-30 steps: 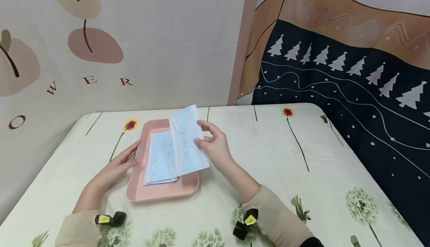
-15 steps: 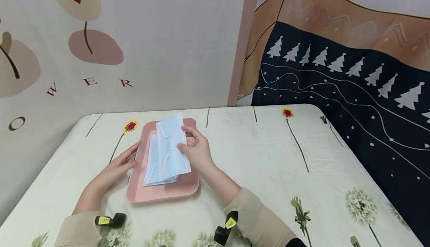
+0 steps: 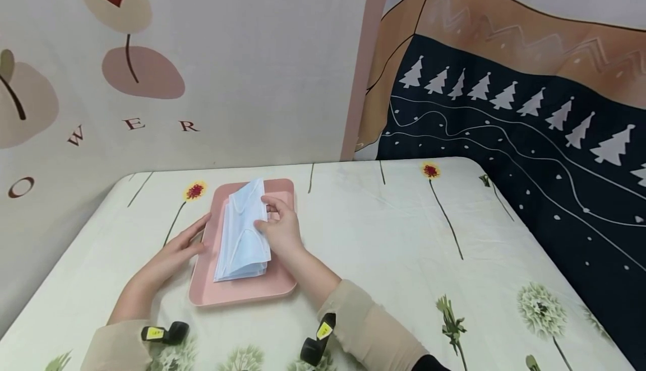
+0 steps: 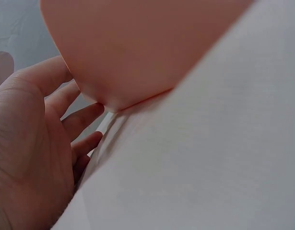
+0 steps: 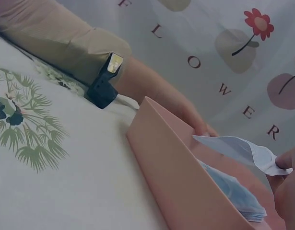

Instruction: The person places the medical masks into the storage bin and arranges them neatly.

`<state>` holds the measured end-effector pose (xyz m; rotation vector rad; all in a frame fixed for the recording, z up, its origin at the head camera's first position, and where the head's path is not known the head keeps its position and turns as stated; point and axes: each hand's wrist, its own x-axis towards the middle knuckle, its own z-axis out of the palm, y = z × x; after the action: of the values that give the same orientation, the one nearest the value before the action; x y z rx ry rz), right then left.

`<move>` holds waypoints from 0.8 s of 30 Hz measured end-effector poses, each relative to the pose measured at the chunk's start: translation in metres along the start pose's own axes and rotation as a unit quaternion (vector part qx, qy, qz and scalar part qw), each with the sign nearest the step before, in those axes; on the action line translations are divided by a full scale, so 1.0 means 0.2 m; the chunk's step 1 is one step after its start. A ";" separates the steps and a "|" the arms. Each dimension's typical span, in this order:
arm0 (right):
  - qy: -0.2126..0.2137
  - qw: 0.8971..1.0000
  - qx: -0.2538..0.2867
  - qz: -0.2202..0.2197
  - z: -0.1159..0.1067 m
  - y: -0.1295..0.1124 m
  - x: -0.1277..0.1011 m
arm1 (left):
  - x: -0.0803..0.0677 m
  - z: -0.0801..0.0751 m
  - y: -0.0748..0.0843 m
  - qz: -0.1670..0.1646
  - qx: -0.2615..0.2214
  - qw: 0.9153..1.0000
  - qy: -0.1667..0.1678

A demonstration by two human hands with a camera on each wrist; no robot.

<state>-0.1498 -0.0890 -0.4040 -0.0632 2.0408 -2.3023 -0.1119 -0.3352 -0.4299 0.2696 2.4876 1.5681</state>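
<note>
A pink tray (image 3: pixel 237 293) sits on the table, with a stack of light blue face masks (image 5: pixel 236 194) in it. My right hand (image 3: pixel 284 232) pinches a single face mask (image 3: pixel 250 242) by its right edge. In the head view this mask overlaps most of the stack; from the right wrist, the held mask (image 5: pixel 233 147) appears tilted above it, partly apart. My left hand (image 3: pixel 174 254) rests against the tray's left side. In the left wrist view, the left hand's fingers (image 4: pixel 82 120) are extended and touch the tray wall (image 4: pixel 123 48).
A white cloth (image 3: pixel 363 236) with printed flowers covers the table. Behind it hangs a pale printed curtain (image 3: pixel 262 68), and a dark sheet with tree shapes (image 3: pixel 479 119) borders the right side. Each wrist bears a small black camera (image 3: pixel 178 333).
My right hand has moved left and slightly down, bringing the held mask from the stack's right side to over the stack. The left hand and the tray have stayed in place.
</note>
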 end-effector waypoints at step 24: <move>0.032 0.986 -0.160 0.018 0.06 0.08 0.02 | 0.00 0.00 0.00 0.004 -0.011 1.000 -0.001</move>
<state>-0.1528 -0.1035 -0.4188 0.0322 2.4021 -1.9591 -0.1113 -0.3350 -0.4305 0.2780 2.4692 1.5970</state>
